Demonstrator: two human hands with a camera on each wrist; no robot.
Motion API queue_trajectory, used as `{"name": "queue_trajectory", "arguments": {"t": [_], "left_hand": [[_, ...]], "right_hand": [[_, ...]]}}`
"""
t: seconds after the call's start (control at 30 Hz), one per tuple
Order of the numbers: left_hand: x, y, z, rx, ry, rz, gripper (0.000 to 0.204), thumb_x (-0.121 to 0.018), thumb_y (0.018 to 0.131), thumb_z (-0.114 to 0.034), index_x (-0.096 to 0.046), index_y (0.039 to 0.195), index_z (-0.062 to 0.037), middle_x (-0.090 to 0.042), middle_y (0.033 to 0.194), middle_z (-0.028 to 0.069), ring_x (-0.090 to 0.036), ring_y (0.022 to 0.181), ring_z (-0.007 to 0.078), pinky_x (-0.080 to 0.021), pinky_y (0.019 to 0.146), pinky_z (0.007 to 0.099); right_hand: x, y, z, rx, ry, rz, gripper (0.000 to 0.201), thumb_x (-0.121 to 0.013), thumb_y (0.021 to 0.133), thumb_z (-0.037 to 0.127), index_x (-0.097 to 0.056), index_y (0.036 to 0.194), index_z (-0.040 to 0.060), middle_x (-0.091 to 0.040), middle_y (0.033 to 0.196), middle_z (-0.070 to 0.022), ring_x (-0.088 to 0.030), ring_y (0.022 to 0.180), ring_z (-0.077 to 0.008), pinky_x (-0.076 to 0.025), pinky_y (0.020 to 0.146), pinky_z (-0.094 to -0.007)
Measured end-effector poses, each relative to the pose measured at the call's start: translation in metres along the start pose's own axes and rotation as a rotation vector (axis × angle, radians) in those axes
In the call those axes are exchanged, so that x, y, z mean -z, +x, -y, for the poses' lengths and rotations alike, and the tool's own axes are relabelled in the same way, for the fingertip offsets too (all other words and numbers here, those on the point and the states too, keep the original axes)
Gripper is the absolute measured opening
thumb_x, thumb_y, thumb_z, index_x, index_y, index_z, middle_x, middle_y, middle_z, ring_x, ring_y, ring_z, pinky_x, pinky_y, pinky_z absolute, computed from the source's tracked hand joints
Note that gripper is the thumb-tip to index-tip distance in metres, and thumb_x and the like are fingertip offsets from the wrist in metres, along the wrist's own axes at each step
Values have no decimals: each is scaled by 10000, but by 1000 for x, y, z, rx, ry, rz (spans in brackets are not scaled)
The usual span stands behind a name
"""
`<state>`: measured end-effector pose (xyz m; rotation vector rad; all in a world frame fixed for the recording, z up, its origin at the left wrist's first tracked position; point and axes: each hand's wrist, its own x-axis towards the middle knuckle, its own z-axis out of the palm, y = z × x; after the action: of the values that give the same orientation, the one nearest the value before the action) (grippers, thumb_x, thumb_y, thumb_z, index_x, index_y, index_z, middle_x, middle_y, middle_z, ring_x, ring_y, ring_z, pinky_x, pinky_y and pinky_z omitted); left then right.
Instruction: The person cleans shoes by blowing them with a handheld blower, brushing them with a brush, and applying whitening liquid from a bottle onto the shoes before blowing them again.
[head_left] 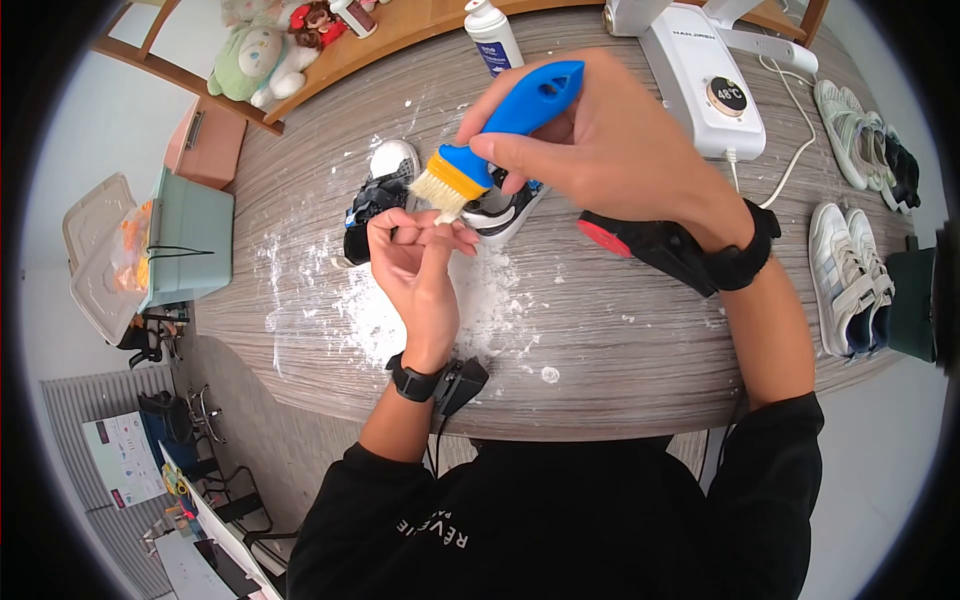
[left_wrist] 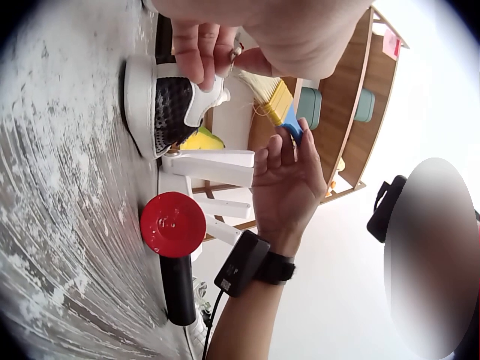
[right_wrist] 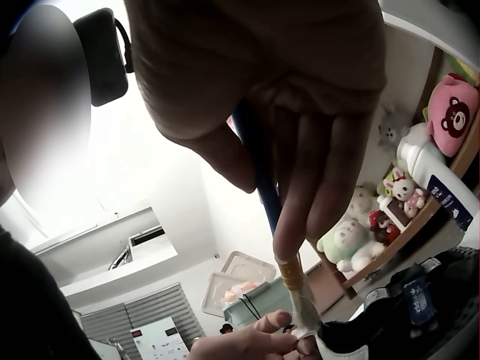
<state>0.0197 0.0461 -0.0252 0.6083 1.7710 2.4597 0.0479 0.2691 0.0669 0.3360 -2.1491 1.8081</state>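
Note:
My right hand [head_left: 620, 135] grips a brush [head_left: 520, 105] by its blue handle, with the yellow collar and pale bristles [head_left: 440, 190] slanting down to the left. Thumb and fingers of my left hand [head_left: 425, 275] pinch the bristle ends, where a small whitish clump shows. Behind and beneath the hands stand two black-and-white shoes, one shoe [head_left: 376, 195] on the left and the other shoe [head_left: 505, 215] partly hidden by the brush and fingers. The left wrist view shows the brush [left_wrist: 276, 103] close above a shoe [left_wrist: 176, 105].
White powder [head_left: 390, 315] covers the table before the shoes. A red-headed, black-handled tool [left_wrist: 173, 223] lies near the right wrist. At the back stand a white bottle [head_left: 493, 38] and a white device [head_left: 700, 80]; white shoes [head_left: 845, 275] stand at right, a lidded bin [head_left: 195, 240] at left.

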Motion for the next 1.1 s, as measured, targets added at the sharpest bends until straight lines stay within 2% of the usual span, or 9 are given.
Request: {"name": "queue_trajectory", "arguments": {"t": [0.07, 0.13, 0.23, 0.57, 0.63, 0.77, 0.87, 0.97, 1.1], "left_hand": [[-1, 0, -2, 0, 0, 1, 243, -544, 973, 68, -409, 1140, -44, -689, 1035, 185, -702, 826, 264, -566, 719, 372], [-4, 1, -5, 30, 23, -21, 292, -527, 921, 105, -385, 1138, -29, -633, 996, 181, -680, 799, 250, -567, 718, 380], [-2, 0, -3, 38, 0, -22, 288, -528, 923, 106, -388, 1135, -29, -635, 999, 180, -681, 806, 252, -566, 721, 383], [-5, 1, -6, 28, -9, -33, 284, -529, 920, 110, -395, 1129, -29, -637, 1015, 175, -682, 808, 262, -563, 717, 389], [-4, 2, -4, 30, 4, -19, 286, -526, 915, 112, -393, 1125, -30, -635, 1017, 175, -682, 801, 260, -561, 714, 390], [1, 1, -1, 20, 2, 5, 234, -548, 968, 65, -414, 1125, -46, -689, 1008, 192, -703, 819, 266, -556, 717, 368], [-2, 1, -2, 7, -7, -18, 239, -548, 966, 65, -408, 1125, -46, -689, 998, 199, -703, 814, 267, -551, 718, 364], [-2, 1, -2, 13, -1, -11, 242, -543, 963, 70, -405, 1124, -47, -686, 996, 197, -703, 814, 267, -548, 720, 367], [-1, 1, -2, 13, 3, -4, 243, -539, 961, 72, -403, 1122, -47, -683, 1006, 195, -702, 813, 261, -545, 718, 369]], "right_hand": [[0, 0, -1, 47, -44, 2, 214, -758, 830, 162, -758, 918, -33, -733, 774, -126, -718, 713, -183, -568, 683, -310], [1, -2, 8, -83, 16, -26, 213, -757, 831, 161, -755, 913, -36, -735, 777, -125, -719, 717, -188, -569, 686, -316], [-2, -2, 2, 14, -39, 8, 225, -761, 829, 166, -745, 914, -42, -730, 769, -130, -714, 699, -187, -565, 678, -315], [0, -2, 0, -9, -63, 55, 206, -748, 839, 149, -744, 936, -33, -733, 801, -125, -709, 699, -193, -549, 666, -315], [0, -3, -2, -3, -78, -29, 204, -742, 848, 137, -744, 956, -36, -735, 809, -124, -712, 706, -190, -554, 678, -319], [-1, -3, 9, -65, 54, 40, 195, -742, 853, 131, -747, 964, -29, -733, 794, -121, -712, 710, -185, -561, 682, -316], [-1, -2, 3, 14, -96, 10, 186, -748, 851, 137, -754, 941, -25, -732, 784, -118, -712, 701, -180, -565, 675, -313], [-1, -3, 9, -78, -2, 2, 171, -753, 849, 142, -761, 904, -20, -729, 775, -113, -714, 698, -178, -569, 675, -311], [2, -1, 5, 27, -112, 1, 164, -750, 856, 135, -758, 904, -21, -723, 765, -106, -709, 697, -169, -566, 669, -306]]}}
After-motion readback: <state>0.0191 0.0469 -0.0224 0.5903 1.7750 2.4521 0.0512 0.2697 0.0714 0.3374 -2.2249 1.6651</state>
